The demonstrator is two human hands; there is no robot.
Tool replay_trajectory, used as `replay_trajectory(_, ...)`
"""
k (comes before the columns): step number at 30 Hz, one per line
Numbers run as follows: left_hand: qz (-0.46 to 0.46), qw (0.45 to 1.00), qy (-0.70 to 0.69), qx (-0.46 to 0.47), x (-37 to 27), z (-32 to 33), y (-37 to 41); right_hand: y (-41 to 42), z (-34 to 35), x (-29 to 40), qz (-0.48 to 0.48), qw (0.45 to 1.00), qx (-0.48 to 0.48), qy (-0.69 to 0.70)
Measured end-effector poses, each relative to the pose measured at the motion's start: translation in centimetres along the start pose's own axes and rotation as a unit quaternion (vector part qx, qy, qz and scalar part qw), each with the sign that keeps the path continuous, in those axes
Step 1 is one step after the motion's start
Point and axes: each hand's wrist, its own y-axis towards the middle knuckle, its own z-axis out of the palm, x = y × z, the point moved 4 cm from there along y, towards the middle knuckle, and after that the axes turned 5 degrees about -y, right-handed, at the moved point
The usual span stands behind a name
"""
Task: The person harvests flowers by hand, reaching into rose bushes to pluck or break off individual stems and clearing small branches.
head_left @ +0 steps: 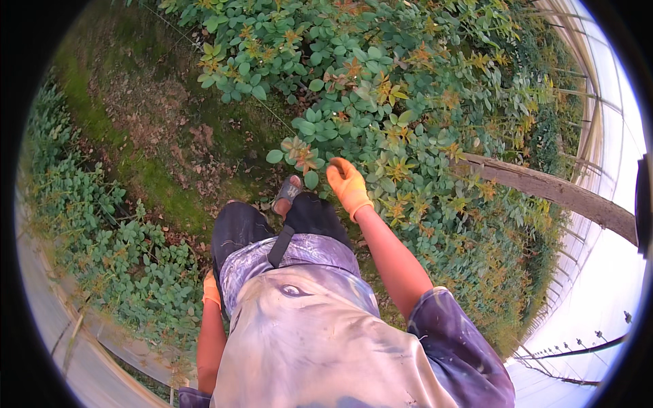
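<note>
My right hand (pixel 348 186), in an orange work glove, reaches forward at the near edge of leafy bushes (pixel 367 117) that look like roses. Its fingers curl loosely, and whether a stem lies inside them is hidden. Just left of the fingertips is a shoot with reddish young leaves (pixel 303 154) and rounder green ones. My left hand (pixel 211 289), also in an orange glove, hangs low beside my left thigh. Only the back of that glove near the wrist shows; its fingers are out of sight behind the dark trousers (pixel 240 229).
A mossy soil path (pixel 158 168) with dry leaves runs ahead to the left. Another row of bushes (pixel 148 280) borders it. At right, a wooden pole (pixel 551 191) slants out of the foliage, before the greenhouse's plastic film (pixel 612 239). A thin wire (pixel 275 116) crosses near the bushes.
</note>
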Motion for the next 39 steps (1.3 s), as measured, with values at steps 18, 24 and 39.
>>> replay_trajectory(18, -0.252, 0.881, 0.362, 0.17, -9.4, -19.0, 17.5, 23.2, -3.4, -4.5, 0.199, 0.83, -0.128, -0.505)
replay_trajectory(24, -0.147, 0.989, -0.019, -0.01, -24.0, -24.6, 18.2, 22.5, -1.2, -7.9, 0.135, 0.602, 0.012, -0.787)
replay_trajectory(39, -0.077, 0.995, 0.054, 0.029, -34.9, -18.8, 16.5, 12.5, -1.1, 6.4, 0.117, 0.917, -0.319, -0.21)
